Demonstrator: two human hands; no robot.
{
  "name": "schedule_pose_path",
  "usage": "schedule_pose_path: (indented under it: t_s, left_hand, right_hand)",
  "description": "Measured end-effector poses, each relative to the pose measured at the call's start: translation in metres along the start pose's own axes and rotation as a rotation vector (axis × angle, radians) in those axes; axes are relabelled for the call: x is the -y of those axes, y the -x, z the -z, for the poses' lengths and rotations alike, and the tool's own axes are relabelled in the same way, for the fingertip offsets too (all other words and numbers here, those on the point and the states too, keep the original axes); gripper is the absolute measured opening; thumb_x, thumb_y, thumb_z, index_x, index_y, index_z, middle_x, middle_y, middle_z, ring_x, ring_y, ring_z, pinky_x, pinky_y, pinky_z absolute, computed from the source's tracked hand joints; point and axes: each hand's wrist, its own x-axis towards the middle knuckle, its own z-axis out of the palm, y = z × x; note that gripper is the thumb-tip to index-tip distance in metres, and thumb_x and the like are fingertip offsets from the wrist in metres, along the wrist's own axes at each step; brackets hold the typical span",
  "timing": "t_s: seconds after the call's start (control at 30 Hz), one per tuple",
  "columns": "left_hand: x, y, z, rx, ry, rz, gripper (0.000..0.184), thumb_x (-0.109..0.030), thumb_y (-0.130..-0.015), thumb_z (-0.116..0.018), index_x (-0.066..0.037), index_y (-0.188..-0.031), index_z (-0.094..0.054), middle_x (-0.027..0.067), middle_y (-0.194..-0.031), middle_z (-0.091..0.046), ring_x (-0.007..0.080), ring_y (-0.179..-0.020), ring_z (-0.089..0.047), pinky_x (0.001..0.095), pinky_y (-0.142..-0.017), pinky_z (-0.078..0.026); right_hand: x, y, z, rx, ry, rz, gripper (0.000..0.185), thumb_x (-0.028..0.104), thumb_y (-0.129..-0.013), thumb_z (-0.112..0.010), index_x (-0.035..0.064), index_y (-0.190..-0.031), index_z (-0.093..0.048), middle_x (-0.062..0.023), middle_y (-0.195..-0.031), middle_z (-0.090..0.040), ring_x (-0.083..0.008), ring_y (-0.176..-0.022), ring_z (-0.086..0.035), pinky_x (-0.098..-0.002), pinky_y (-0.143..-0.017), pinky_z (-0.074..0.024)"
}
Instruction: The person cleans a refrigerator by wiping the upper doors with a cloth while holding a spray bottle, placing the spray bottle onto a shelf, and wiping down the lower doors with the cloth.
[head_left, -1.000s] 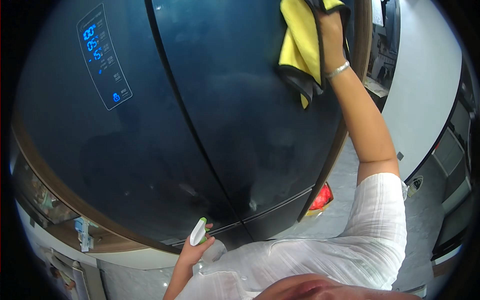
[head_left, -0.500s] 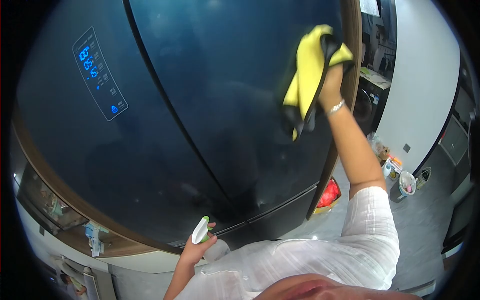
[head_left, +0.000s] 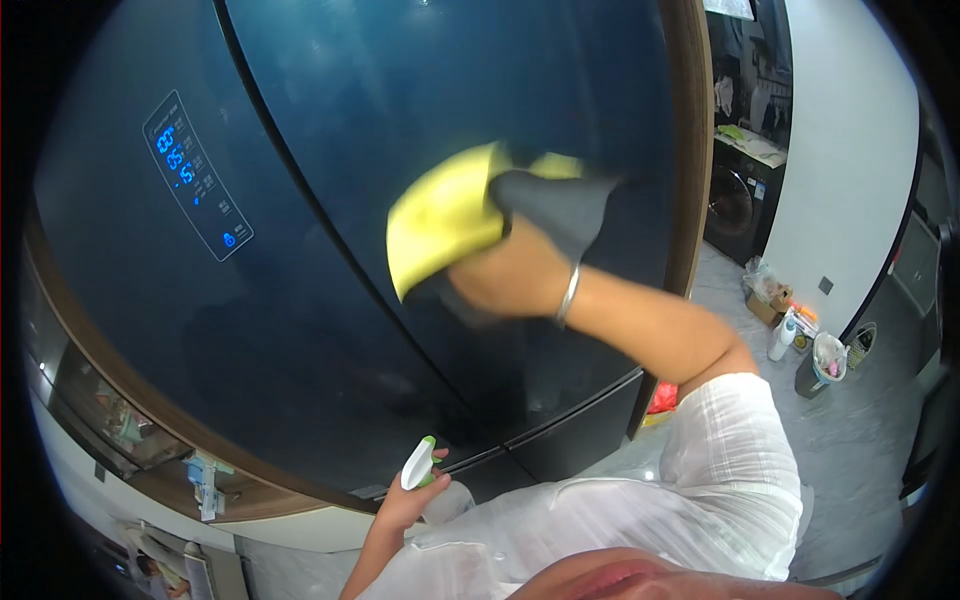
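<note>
Across the dark right door [head_left: 590,90], the yellow-and-grey cloth [head_left: 440,220] had swept left from near the wooden frame [head_left: 690,150] since the earlier frame, and the right hand [head_left: 520,270] had gone with it, the elbow now more bent. The cloth was then just right of the long seam [head_left: 268,120] between the doors, its dark side folded back over the fingers. The right hand was closed round the bunched cloth; blur hid how firmly it gripped and whether the whole cloth lay against the door.

Nearer the body, low in the scene, the left hand [head_left: 405,505] was wrapped round the spray bottle [head_left: 418,463], its white and green head tilted up beside the lower doors. Whether a finger pressed the trigger could not be told. The lit display [head_left: 200,180] stood apart from both hands, on the left door [head_left: 110,270].

The step in hand looked like a wiping stroke across the right door. Judging from that, the next move called for even pressure with the cloth spread flatter, care at the seam, and the bottle kept clear of the moving forearm.
</note>
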Motion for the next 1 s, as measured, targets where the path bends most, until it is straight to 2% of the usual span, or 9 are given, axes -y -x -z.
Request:
schedule_pose_path:
  t_s: [0.03,0.07,0.17,0.27,0.37,0.5,0.6,0.87,1.0]
  left_hand:
    - [-0.001,0.0,-0.002,0.007,-0.03,-0.002,0.051,-0.009,-0.086,-0.078,-0.008,-0.135,-0.062,-0.0041,-0.088,-0.06,0.0064,-0.084,-0.055,0.0252,-0.079,-0.045]
    - [-0.003,0.0,-0.004,0.012,-0.05,-0.013,0.051,-0.008,-0.087,-0.077,-0.007,-0.136,-0.061,-0.0028,-0.089,-0.061,0.0086,-0.086,-0.058,0.027,-0.081,-0.047]
    - [-0.007,0.0,-0.01,0.018,-0.07,-0.041,0.052,-0.007,-0.089,-0.075,-0.004,-0.137,-0.057,-0.0001,-0.09,-0.062,0.0131,-0.09,-0.064,0.0306,-0.086,-0.05]
    - [-0.007,0.007,-0.015,0.008,-0.014,-0.063,0.052,-0.007,-0.089,-0.075,-0.004,-0.137,-0.057,0.0002,-0.09,-0.063,0.0131,-0.089,-0.064,0.0314,-0.086,-0.05]
    - [-0.009,0.017,-0.017,-0.022,-0.016,-0.05,0.053,-0.007,-0.088,-0.076,-0.004,-0.138,-0.057,0.0005,-0.09,-0.063,0.0129,-0.089,-0.063,0.0308,-0.085,-0.05]
    - [-0.003,0.034,-0.02,-0.09,-0.026,-0.062,0.053,-0.006,-0.087,-0.076,-0.005,-0.137,-0.059,0.0008,-0.09,-0.063,0.0128,-0.089,-0.063,0.03,-0.084,-0.049]
    - [0.01,0.044,-0.018,-0.138,0.021,-0.044,0.053,-0.005,-0.086,-0.077,-0.005,-0.136,-0.06,0.0012,-0.09,-0.063,0.0122,-0.089,-0.062,0.029,-0.083,-0.049]
    - [0.026,0.044,-0.02,-0.15,0.069,-0.035,0.052,-0.007,-0.086,-0.078,-0.007,-0.135,-0.062,-0.001,-0.091,-0.062,0.0096,-0.087,-0.059,0.0266,-0.081,-0.047]
    - [0.017,0.043,-0.024,-0.155,0.031,-0.057,0.051,-0.012,-0.087,-0.078,-0.01,-0.136,-0.062,-0.0035,-0.089,-0.06,0.0078,-0.086,-0.055,0.0251,-0.081,-0.044]
  right_hand:
    - [0.02,0.02,-0.01,0.079,0.178,0.152,0.02,0.017,-0.085,-0.065,0.0091,-0.103,-0.068,-0.0124,-0.1,-0.069,-0.0317,-0.091,-0.068,-0.0416,-0.078,-0.0543]
    - [0.039,0.041,-0.027,0.067,-0.382,-0.119,0.019,0.015,-0.085,-0.064,0.0103,-0.102,-0.069,-0.0126,-0.101,-0.07,-0.0316,-0.09,-0.068,-0.0412,-0.075,-0.055]
    - [0.056,0.049,0.013,0.643,-0.573,-0.159,0.011,0.016,-0.08,-0.064,0.0084,-0.083,-0.071,-0.0166,-0.081,-0.07,-0.0351,-0.074,-0.069,-0.0438,-0.068,-0.0537]
    - [0.046,0.065,0.024,0.729,-0.627,-0.327,0.011,0.017,-0.082,-0.063,0.0081,-0.082,-0.07,-0.0156,-0.081,-0.071,-0.0365,-0.072,-0.068,-0.0441,-0.068,-0.053]
    - [0.021,0.107,0.0,0.185,-0.536,-0.318,0.015,0.016,-0.084,-0.062,0.012,-0.091,-0.076,-0.0129,-0.089,-0.073,-0.0343,-0.083,-0.07,-0.0442,-0.075,-0.0549]
    - [-0.01,0.119,0.0,-0.23,-0.248,-0.238,0.032,-0.007,-0.073,-0.063,0.0082,-0.098,-0.077,-0.0148,-0.089,-0.073,-0.0328,-0.085,-0.071,-0.0405,-0.079,-0.0571]
    - [-0.011,0.094,0.007,-0.254,-0.248,-0.376,0.034,-0.011,-0.073,-0.06,0.0053,-0.099,-0.075,-0.0158,-0.083,-0.07,-0.0343,-0.077,-0.069,-0.0425,-0.072,-0.0553]
    - [-0.033,-0.026,0.03,-0.395,-0.273,-0.148,0.032,0.008,-0.078,-0.068,0.0072,-0.111,-0.072,-0.0119,-0.087,-0.068,-0.0312,-0.078,-0.066,-0.0398,-0.071,-0.0533]
    - [-0.043,0.002,0.023,-0.278,-0.233,-0.18,0.033,0.006,-0.076,-0.071,0.0088,-0.109,-0.073,-0.0091,-0.085,-0.068,-0.0278,-0.075,-0.067,-0.0372,-0.07,-0.0533]
